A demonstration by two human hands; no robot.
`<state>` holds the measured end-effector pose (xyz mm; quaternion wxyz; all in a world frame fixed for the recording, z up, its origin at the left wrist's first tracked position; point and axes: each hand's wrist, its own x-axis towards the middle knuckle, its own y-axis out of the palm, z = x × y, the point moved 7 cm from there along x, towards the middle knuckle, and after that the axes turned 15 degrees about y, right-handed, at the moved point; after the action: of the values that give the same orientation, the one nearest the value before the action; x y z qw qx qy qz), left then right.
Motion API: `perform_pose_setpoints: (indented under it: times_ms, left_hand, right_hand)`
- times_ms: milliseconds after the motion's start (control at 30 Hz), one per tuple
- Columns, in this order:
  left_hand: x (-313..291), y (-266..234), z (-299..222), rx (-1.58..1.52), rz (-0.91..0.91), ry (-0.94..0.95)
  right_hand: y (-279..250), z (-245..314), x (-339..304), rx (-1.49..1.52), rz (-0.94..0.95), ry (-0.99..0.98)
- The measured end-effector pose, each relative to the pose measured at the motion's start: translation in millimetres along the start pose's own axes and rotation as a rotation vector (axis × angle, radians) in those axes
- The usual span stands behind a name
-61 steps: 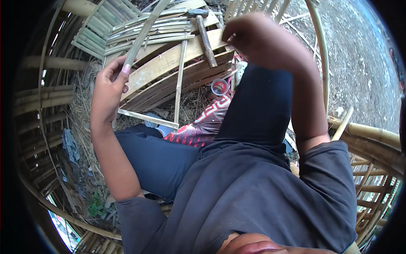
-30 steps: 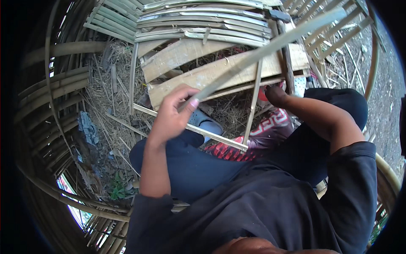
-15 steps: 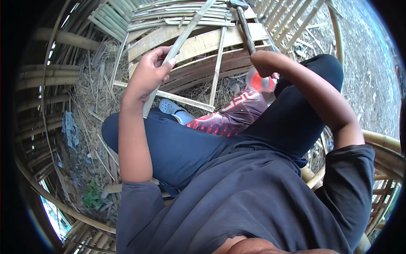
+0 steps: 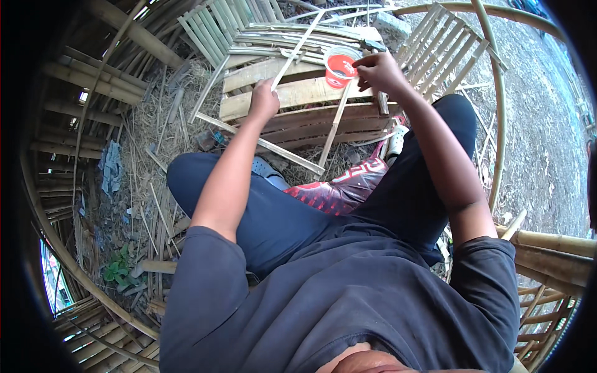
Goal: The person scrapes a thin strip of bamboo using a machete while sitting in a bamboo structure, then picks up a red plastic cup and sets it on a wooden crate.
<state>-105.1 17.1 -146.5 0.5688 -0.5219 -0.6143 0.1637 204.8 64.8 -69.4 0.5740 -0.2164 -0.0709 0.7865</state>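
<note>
My left hand (image 4: 265, 101) is closed around the lower end of a thin bamboo strip (image 4: 300, 48), which slants up and right across a wooden slatted platform (image 4: 252, 78). My right hand (image 4: 382, 74) pinches the right side of the rim of a clear and red plastic cup (image 4: 339, 74) at the platform's top; something dark shows inside it, too small to name. Beneath my right hand lies a hammer, its head (image 4: 374, 46) just beyond my fingers and its handle (image 4: 381, 102) partly hidden.
Several split bamboo strips (image 4: 280, 36) lie along the platform's far side. Bamboo slat panels (image 4: 441, 46) stand at far left and right. A stick frame (image 4: 267, 146) leans in front, near my foot and a red-and-black printed cloth (image 4: 342, 186). Bamboo walling (image 4: 81, 81) encloses the left.
The plastic cup has come up from the ground by my right leg to the platform top with my right hand. That hand has left the hammer handle. The left still holds the strip.
</note>
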Motion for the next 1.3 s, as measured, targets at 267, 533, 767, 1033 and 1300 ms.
perform_pose_setpoints:
  times_ms: [267, 533, 767, 1033, 1300]
  left_hand:
    - [0.4, -4.5, 11.3, 0.046, 0.000, -0.087]
    - [-1.7, -35.2, -7.4, -0.056, -0.039, -0.108]
    - [-7.6, -54.2, -20.1, -0.271, -0.108, -0.173]
    - [38.5, -198.3, -130.2, -0.248, -0.691, 0.426]
    - [24.5, -138.5, -61.4, -0.036, -0.337, -0.014]
  right_hand:
    - [58.7, -5.1, 62.1, 0.071, -0.025, 0.021]
    - [74.9, -8.3, 77.3, -0.129, -0.008, 0.044]
    - [76.9, 17.6, 53.2, -0.202, -0.018, 0.023]
    - [75.8, 59.0, 14.6, 0.715, 0.197, -0.043]
    - [149.6, 208.5, -109.1, 0.753, 0.528, -0.341]
